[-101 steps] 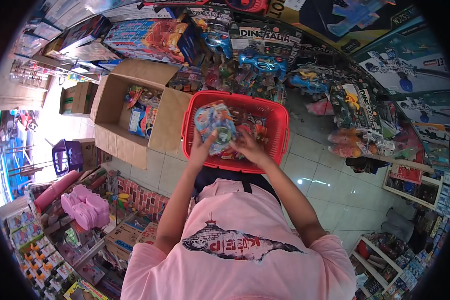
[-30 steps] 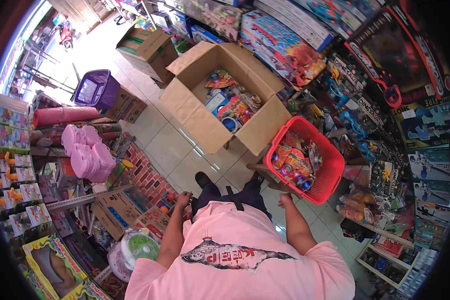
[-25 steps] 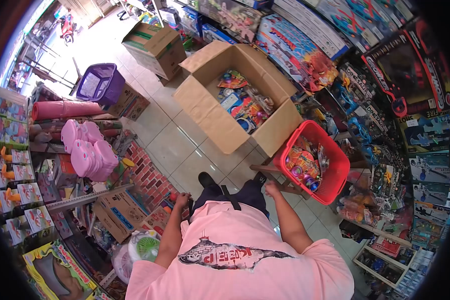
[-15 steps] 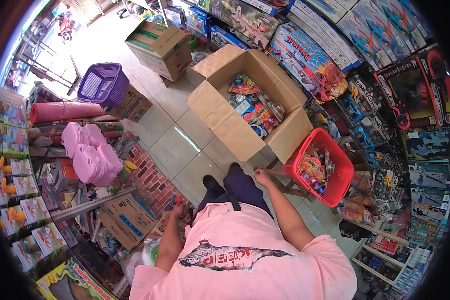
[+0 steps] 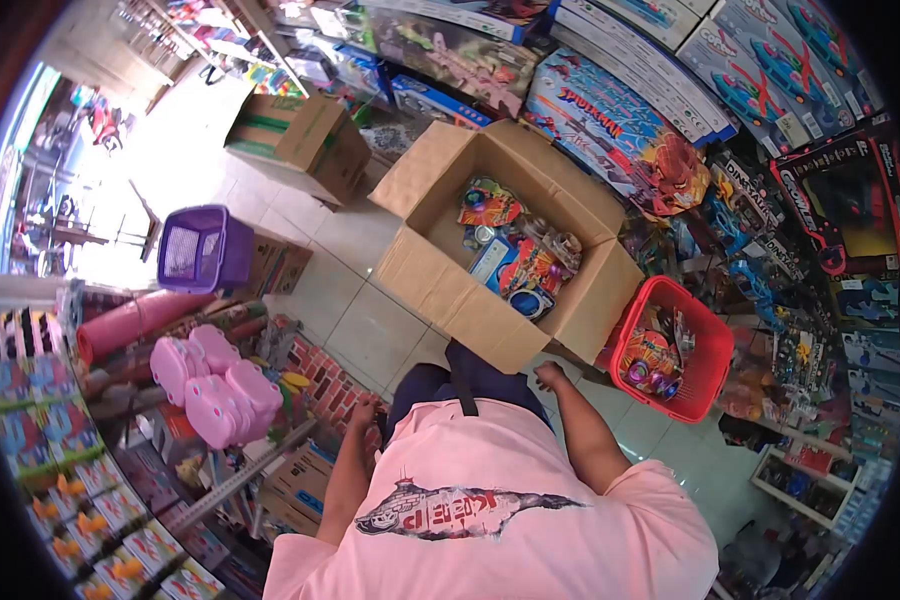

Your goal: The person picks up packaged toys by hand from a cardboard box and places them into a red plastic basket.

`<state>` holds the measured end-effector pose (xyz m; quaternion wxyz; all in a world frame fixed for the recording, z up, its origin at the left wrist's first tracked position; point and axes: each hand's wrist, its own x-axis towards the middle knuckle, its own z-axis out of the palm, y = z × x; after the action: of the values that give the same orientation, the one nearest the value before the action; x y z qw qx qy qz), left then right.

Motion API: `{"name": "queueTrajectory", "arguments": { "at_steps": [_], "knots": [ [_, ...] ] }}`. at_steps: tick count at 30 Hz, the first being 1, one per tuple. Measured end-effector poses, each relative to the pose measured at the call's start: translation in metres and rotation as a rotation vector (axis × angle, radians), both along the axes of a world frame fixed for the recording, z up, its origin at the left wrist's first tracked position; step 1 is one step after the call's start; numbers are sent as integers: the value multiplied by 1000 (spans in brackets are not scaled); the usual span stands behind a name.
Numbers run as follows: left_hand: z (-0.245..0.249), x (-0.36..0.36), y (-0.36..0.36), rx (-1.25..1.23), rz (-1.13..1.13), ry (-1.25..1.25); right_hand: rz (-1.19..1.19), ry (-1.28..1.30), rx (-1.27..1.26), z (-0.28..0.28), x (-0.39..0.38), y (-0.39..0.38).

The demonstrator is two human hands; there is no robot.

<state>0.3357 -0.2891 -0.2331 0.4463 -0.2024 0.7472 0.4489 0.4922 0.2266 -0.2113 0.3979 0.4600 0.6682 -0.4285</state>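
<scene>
My right hand [image 5: 548, 376] hangs empty with fingers loosely apart, just in front of the near wall of a big open cardboard box [image 5: 450, 290] that holds packaged toys [image 5: 510, 255]. To the right of that hand a red plastic basket [image 5: 715, 345] stands, filled with carded toys. My left hand [image 5: 363, 410] is low at my left side, against the edge of a brick-patterned display [image 5: 315, 372]. Its fingers are curled and I cannot make out whether anything is in them. My pink shirt fills the bottom of the view.
A purple basket [image 5: 192, 250] sits on a small carton at the left, and a closed carton [image 5: 300, 140] stands further back. Pink plastic cases [image 5: 220, 385] and shelves of boxed toys crowd the left. Large toy boxes [image 5: 610, 120] line the right wall. Tiled floor [image 5: 370, 330] lies between.
Both hands have left the red basket and dropped to my sides. I have turned and stepped left, so the cardboard box is now straight ahead and the basket is off to the right.
</scene>
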Motion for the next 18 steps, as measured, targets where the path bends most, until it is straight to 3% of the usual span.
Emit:
{"name": "queueTrajectory", "arguments": {
  "at_steps": [2, 3, 8, 11, 14, 17, 18],
  "knots": [
    [9, -36, 8, -30, 41, 17, 1, 131, 29, 6, -33, -1],
    [22, -59, 13, -137, -155, 26, -31, 226, 50, 13, -42, -4],
    [46, -160, 58, -72, -212, 11, -184, 287, 103, 13, -35, -14],
    [52, -228, 90, 2, -254, 218, -276, 322, 147, 11, -25, -17],
    [93, -297, 148, 90, -265, 530, -356, 351, 216, 8, -20, -16],
    [164, -349, 223, 140, -259, 674, -598, 192, 70, 62, -14, -8],
    [184, -360, 246, 190, -287, 797, -513, 149, 48, 93, -16, -5]
  ]
}}
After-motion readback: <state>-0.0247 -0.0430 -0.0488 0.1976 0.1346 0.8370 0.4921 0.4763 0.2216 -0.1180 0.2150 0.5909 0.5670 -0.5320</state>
